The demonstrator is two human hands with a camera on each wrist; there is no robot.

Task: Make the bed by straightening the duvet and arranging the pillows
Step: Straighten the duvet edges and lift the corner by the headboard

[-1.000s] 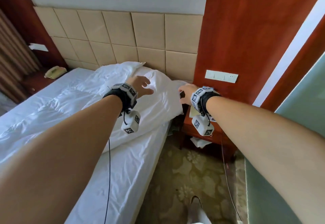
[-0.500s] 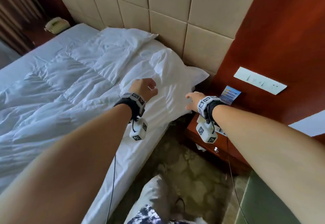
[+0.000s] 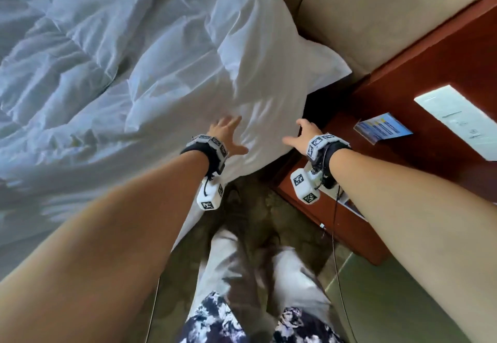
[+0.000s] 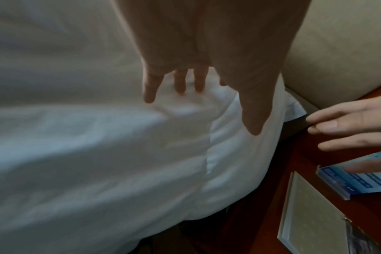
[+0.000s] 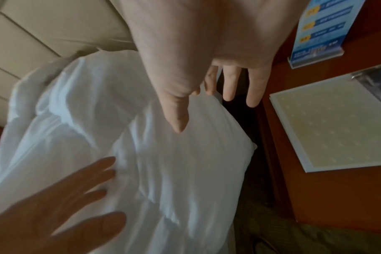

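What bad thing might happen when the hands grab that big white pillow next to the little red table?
The right hand is open at the pillow edge, close to the blue card stand on the nightstand; swinging the pillow might knock it over. The pillow already overhangs the bed edge, so a loose grip may let it slide to the floor.

hotel bedroom | white duvet [image 3: 80,73] | padded headboard [image 3: 376,6] | nightstand [image 3: 403,133] with info card [image 3: 382,127]

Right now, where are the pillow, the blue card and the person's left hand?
pillow [image 3: 258,55], head view, on its creased top.
blue card [image 3: 383,127], head view, on its printed face.
left hand [image 3: 226,134], head view, on its back.
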